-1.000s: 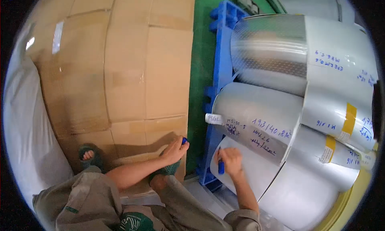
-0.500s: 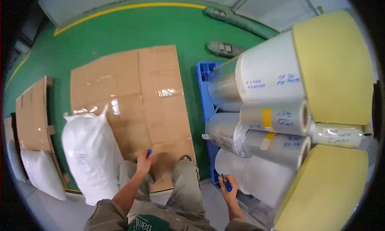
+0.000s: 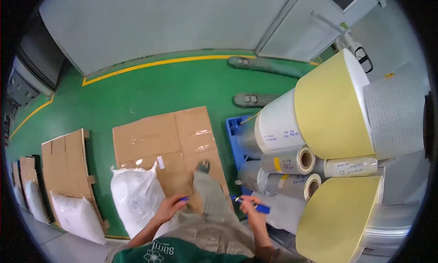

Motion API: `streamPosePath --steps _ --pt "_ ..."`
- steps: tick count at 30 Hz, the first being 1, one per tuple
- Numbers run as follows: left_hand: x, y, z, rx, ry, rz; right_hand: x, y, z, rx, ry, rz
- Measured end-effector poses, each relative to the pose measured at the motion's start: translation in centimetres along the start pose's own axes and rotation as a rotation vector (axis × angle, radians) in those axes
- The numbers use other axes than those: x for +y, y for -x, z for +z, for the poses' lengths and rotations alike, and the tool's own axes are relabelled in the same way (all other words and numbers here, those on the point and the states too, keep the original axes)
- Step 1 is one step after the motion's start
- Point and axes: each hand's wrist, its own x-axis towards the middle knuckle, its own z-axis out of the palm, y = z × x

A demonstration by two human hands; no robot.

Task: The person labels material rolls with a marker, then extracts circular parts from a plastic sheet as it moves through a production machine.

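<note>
My left hand (image 3: pixel 169 208) is closed with a small blue cap (image 3: pixel 184 198) between its fingertips. It is raised in front of my body, beside a stuffed white sack (image 3: pixel 137 197). In my right hand (image 3: pixel 252 207) is a blue marker (image 3: pixel 262 209), its dark uncapped tip pointing up and left toward the other hand. The two hands are apart. Beneath them lies a flattened cardboard sheet (image 3: pixel 148 146), with one of my feet (image 3: pixel 203 166) on it. To the right of my right hand are stacked film rolls (image 3: pixel 280 165), some with blue handwriting.
A blue pallet (image 3: pixel 232 144) supports the rolls. Large yellow rolls (image 3: pixel 326 112) bulge out at the right. Grey forks (image 3: pixel 255 100) lie on the green floor (image 3: pixel 182 87) beyond. At the left are another cardboard-covered pallet (image 3: pixel 66 162) and white sack (image 3: pixel 77 215).
My view has tilted up, showing more wall and door. My hands have come up, the right one moving left from beside the rolls, so the marker and cap are closer together.
</note>
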Motion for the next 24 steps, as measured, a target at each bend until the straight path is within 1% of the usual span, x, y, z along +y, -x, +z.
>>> streamPosePath --steps 1,2,3,4,5,7,9,10,11,12,14,17,18,20,22,23,24 --pt "3.2 -2.5 0.8 -0.096 0.211 0.024 -2.6 -1.2 0.8 -0.019 -0.136 -0.013" --pt "7.9 -4.8 1.2 -0.121 0.265 0.059 -4.9 -2.3 1.3 -0.032 -0.273 -0.022" --pt "12.0 -6.7 1.3 -0.140 0.318 0.114 -7.0 -3.9 1.5 -0.095 -0.324 -0.068" --pt "14.2 -8.5 0.9 -0.161 0.280 0.130 -9.1 -6.2 1.8 -0.166 -0.378 -0.142" --pt "16.5 -10.3 0.4 -0.184 0.237 0.146 -10.8 -8.3 2.1 -0.158 -0.361 -0.190" --pt "20.1 -14.7 -0.8 -0.203 0.178 0.182 -14.5 -13.3 3.0 -0.214 -0.291 -0.210" --pt "23.2 -17.8 -1.6 -0.229 0.114 0.170 -17.1 -16.9 3.3 -0.261 -0.220 -0.207" --pt "24.8 -19.8 -2.1 -0.250 0.081 0.180 -19.1 -18.6 3.4 -0.305 -0.139 -0.176" --pt "25.9 -21.4 -2.3 -0.250 -0.023 0.213 -20.1 -20.4 3.5 -0.341 -0.115 -0.154" --pt "26.7 -23.0 -2.5 -0.282 -0.035 0.192 -20.9 -22.1 3.6 -0.375 -0.089 -0.132" --pt "28.0 -26.6 -2.6 -0.337 -0.066 0.165 -22.3 -25.2 3.9 -0.381 -0.112 -0.155" --pt "30.1 -32.5 -3.1 -0.382 0.046 0.212 -25.1 -29.5 3.9 -0.387 -0.089 -0.155" --pt "31.2 -34.7 -3.3 -0.446 0.050 0.196 -25.7 -31.0 4.0 -0.383 -0.073 -0.144" --pt "33.4 -39.8 -3.7 -0.583 0.051 0.160 -25.8 -34.4 4.2 -0.344 -0.087 -0.161" --pt "34.7 -45.5 -4.7 -0.638 -0.060 0.160 -26.4 -38.1 4.8 -0.262 -0.155 -0.192" --pt "35.2 -48.9 -5.4 -0.689 -0.129 0.158 -26.8 -40.3 5.2 -0.236 -0.140 -0.204" --pt "36.1 -52.3 -6.1 -0.687 -0.134 0.104 -26.9 -43.2 5.8 -0.235 -0.152 -0.238"
